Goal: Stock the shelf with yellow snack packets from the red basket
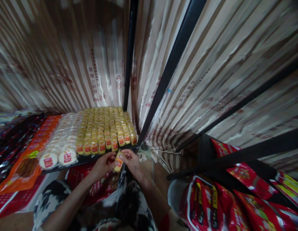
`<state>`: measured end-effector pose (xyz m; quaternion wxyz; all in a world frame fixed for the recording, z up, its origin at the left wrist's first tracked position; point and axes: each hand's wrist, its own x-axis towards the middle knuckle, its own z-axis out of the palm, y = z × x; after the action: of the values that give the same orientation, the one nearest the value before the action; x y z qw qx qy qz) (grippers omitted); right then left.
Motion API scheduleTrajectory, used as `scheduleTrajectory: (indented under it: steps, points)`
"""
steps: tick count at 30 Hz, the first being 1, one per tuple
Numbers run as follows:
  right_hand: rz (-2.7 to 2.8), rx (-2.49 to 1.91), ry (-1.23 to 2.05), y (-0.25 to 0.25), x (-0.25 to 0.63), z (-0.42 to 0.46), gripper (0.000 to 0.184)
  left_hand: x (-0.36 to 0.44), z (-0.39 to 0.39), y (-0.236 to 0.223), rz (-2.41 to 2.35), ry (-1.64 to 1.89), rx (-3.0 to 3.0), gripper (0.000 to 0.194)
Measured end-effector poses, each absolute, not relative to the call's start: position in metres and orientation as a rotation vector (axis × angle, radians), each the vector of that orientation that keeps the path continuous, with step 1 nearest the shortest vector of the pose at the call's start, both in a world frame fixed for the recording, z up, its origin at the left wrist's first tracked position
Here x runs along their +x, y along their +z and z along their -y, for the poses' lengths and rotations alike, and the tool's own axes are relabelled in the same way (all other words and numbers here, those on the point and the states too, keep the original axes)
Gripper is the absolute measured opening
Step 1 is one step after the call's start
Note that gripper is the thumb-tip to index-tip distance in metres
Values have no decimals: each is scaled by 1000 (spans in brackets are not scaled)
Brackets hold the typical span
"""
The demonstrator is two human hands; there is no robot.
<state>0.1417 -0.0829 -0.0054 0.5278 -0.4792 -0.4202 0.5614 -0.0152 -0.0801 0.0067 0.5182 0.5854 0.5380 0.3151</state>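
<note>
Between my two hands, just in front of the shelf, is a small yellow wrapped cake with a red label. My left hand pinches its left side, and my right hand grips its upper right with thumb and fingers. Right behind it, rows of matching yellow wrapped cakes fill part of the dark shelf, several showing red labels at the front. Left of those stand rows of round white wrapped cakes, also with red labels. The fingers partly cover the held cake.
An orange snack packet and dark packets lie at the left. Below my hands is a red basket. Black frame bars slant before a striped curtain. Red packets fill the lower right.
</note>
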Motion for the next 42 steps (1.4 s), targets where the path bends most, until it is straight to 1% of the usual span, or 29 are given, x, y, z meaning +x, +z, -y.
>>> scheduleTrajectory:
  steps: [4, 8, 12, 17, 24, 28, 37, 42]
  points:
    - [1049, -1147, 1310, -10, 138, 84, 31, -4, 77, 5, -1202, 758, 1397, 43]
    - [907, -1292, 1200, -31, 137, 86, 35, -3, 69, -4, -1427, 897, 1373, 37]
    - [921, -1360, 1085, -51, 138, 91, 32, 5, 57, -11, -1516, 992, 1375, 28]
    - [1067, -1346, 898, -56, 144, 94, 26, 31, 41, -14, -1485, 1045, 1406, 23]
    - [1189, -1400, 748, -61, 151, 90, 34, 59, 27, -15, -1556, 1055, 1567, 30]
    - [1238, -1391, 746, -61, 152, 85, 40, 64, 24, -17, -1676, 1073, 1717, 27]
    - [1290, -1403, 661, -56, 154, 74, 39, 71, 16, -25, -1705, 981, 1798, 24]
    - [1351, -1431, 639, -55, 156, 70, 43, 74, 15, -24, -1696, 985, 1829, 23]
